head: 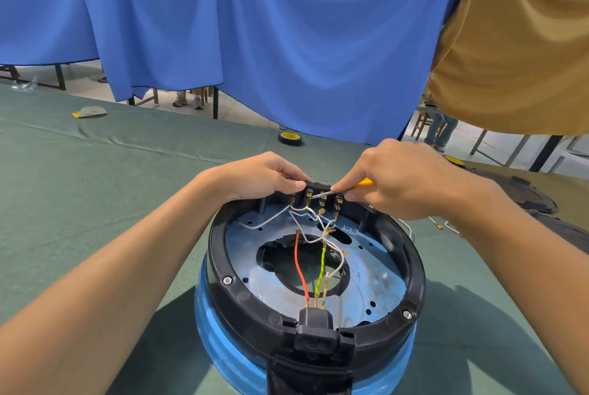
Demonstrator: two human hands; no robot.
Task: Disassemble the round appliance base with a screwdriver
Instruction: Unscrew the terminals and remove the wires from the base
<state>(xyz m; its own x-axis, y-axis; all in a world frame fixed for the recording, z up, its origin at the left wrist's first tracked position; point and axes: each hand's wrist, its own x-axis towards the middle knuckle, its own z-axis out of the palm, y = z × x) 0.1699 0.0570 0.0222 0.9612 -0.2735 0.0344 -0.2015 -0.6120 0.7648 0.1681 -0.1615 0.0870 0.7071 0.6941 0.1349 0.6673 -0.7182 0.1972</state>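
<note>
Nearest me, a black socket (314, 324) sat on the near rim of the round appliance base (220, 254), which stood on the green table (95, 187). At the far rim my left hand (267, 176) gripped the terminal block (318, 195); my right hand (408, 177) pinched the screwdriver (365, 183) against it.

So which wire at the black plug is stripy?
The middle wire, green and yellow; the red wire on its left, the white wire on its right.

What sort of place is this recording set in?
Probably a makeshift workshop or training room: a table under green cloth, blue fabric sheets hung as dividers, and a black roll of tape lying out.
</note>
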